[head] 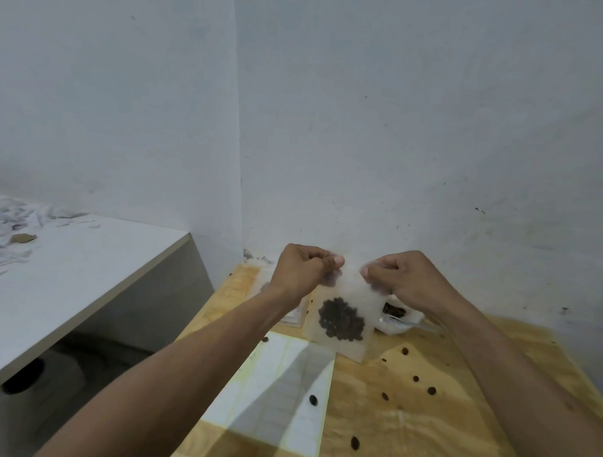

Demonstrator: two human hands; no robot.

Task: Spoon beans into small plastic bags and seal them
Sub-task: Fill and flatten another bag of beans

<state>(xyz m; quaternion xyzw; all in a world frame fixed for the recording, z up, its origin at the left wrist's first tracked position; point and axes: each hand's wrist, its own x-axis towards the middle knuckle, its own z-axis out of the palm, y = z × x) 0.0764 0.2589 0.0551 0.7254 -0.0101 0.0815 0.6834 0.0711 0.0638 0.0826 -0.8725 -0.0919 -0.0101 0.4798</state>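
A small clear plastic bag [345, 298] hangs upright above the wooden table [457, 421], with a dark clump of beans [340, 319] in its lower part. My left hand [300, 271] pinches the bag's top edge at the left, and my right hand [402, 276] pinches the same edge at the right. Behind my right hand, an open container of dark beans [393, 310] rests on the table, partly hidden. No spoon can be made out.
Several loose beans [431, 390] lie scattered on the table's right half. A white sheet [274, 391] lies flat on the table under my left forearm. A grey counter [69, 281] stands to the left, and white walls close the corner behind.
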